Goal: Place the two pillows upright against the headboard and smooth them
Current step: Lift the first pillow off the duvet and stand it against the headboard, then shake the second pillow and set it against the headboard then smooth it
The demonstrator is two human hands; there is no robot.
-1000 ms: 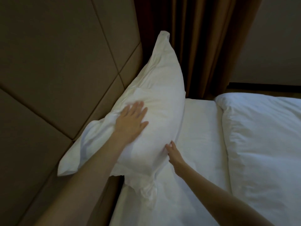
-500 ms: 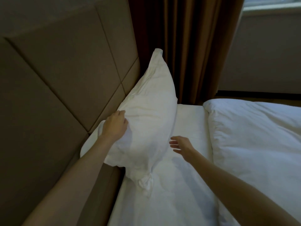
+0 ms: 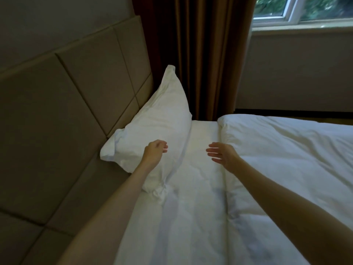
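We note both forearms reaching in from the near edge over the white bed sheet point(image 3: 191, 217). Left hand point(image 3: 155, 153): fingers loosely curled, grip half closed on nothing; it sits in front of the pillow's lower face, and we cannot tell whether the knuckles touch the fabric. Right hand point(image 3: 222, 153): grip wide, fingers spread and pointing left, holding nothing, poised above the strip of sheet between pillow and duvet point(image 3: 286, 159). Pillow point(image 3: 158, 127): white, plump, case lightly creased, with a bunched flap of fabric at its near lower corner. It stands on its long edge on the sheet, leaning back against the padded beige headboard point(image 3: 76, 111). Long axis runs along the headboard, from the near corner to the far corner, which rises to a point in front of the brown curtain point(image 3: 200, 64). Only one pillow is seen. Beyond, a window point(image 3: 305, 10) at upper right.
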